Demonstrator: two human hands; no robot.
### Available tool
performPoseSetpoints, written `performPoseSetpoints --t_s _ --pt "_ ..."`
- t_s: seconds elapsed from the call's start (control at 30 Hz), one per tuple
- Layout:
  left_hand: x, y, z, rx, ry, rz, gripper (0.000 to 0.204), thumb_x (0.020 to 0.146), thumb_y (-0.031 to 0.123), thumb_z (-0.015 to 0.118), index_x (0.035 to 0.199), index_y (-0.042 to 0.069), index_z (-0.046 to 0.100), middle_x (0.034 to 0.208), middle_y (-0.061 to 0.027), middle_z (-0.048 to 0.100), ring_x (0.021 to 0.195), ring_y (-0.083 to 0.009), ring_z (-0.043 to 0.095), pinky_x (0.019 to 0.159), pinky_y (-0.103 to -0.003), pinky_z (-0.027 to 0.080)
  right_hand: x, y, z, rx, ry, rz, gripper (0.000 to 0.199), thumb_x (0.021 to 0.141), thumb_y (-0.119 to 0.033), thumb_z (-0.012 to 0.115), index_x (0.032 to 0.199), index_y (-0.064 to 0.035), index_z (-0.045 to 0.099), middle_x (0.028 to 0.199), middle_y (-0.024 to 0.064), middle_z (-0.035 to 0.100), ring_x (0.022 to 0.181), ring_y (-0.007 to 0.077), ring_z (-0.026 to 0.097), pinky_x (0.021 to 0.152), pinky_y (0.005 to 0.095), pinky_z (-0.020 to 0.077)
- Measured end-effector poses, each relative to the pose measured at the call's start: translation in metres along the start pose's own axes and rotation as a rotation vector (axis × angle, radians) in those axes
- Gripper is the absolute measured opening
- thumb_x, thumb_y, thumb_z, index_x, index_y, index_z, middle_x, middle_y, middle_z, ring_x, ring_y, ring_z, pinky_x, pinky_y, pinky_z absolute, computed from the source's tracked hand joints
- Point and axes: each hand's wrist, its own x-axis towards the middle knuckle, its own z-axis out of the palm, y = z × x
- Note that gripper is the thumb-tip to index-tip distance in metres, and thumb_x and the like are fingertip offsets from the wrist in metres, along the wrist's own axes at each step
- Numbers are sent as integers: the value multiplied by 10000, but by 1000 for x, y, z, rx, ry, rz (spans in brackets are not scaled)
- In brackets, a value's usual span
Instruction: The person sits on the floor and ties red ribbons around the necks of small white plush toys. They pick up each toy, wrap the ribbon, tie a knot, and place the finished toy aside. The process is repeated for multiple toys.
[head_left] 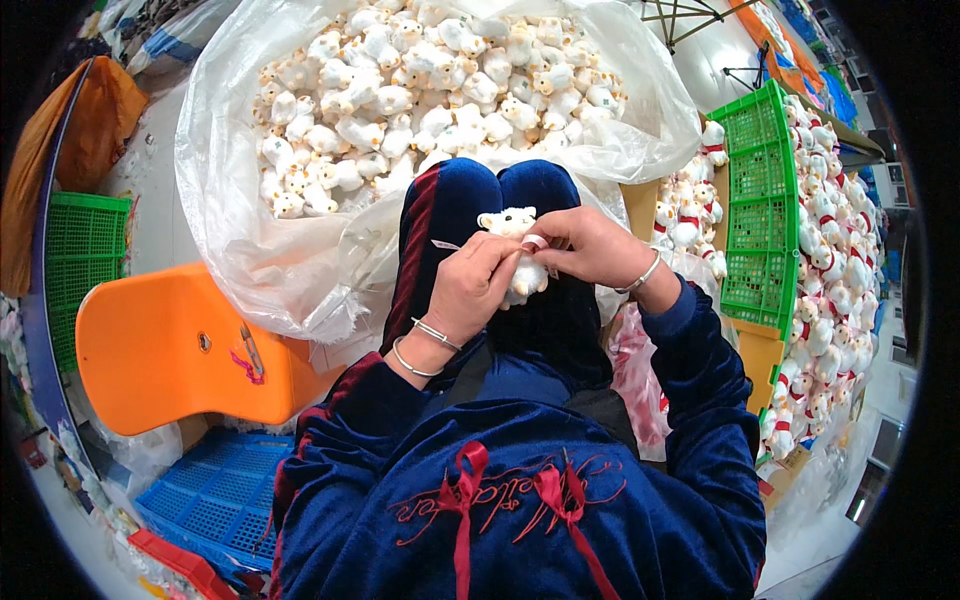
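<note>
On my lap lies a small white plush animal [524, 284] with its head pointing away from me. A thin pale pink ribbon [444, 245] runs across its neck, one end sticking out to the left and a loop lying between my fingers. My left hand [474, 280] pinches the ribbon at the toy's chest, closed. From the other side my right hand [598, 245] also closes on the ribbon, thumb and forefinger nearly touching the left fingertips. Part of the toy's body is hidden behind my fingers.
Ahead, a large clear plastic bag [235, 225] holds a heap of white plush toys [430, 95]. Plush toys with red ribbons [835, 270] lie beyond a green crate [755, 200] at right. At left stand an orange chair [150, 345] with small scissors [250, 350], and a blue crate [215, 490].
</note>
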Motion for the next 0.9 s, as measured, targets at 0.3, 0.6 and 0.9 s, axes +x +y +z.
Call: performPoseSetpoints --t_s 0.3,0.6,0.9 --pt "2 1 -1 -14 2 -55 87 936 52 683 1010 7 691 931 -151 692 805 -310 706 703 -375 569 -16 6 -5 435 -44 419 179 951 -162 742 873 -1 738 780 23 713 716 84 654 638 228 497" --pt "4 0 0 1 -10 -95 87 945 56 666 1010 5 692 902 -148 677 758 -293 696 668 -361 554 -31 11 3 576 -155 117 170 956 -117 747 1078 -2 771 888 -2 716 836 62 627 733 238 506" --pt "3 -2 1 -46 24 -111 79 941 63 684 1002 16 699 905 -152 684 764 -294 704 669 -357 556 -11 4 22 612 141 237 122 921 -90 766 1007 -6 746 857 7 719 772 58 623 679 232 505"
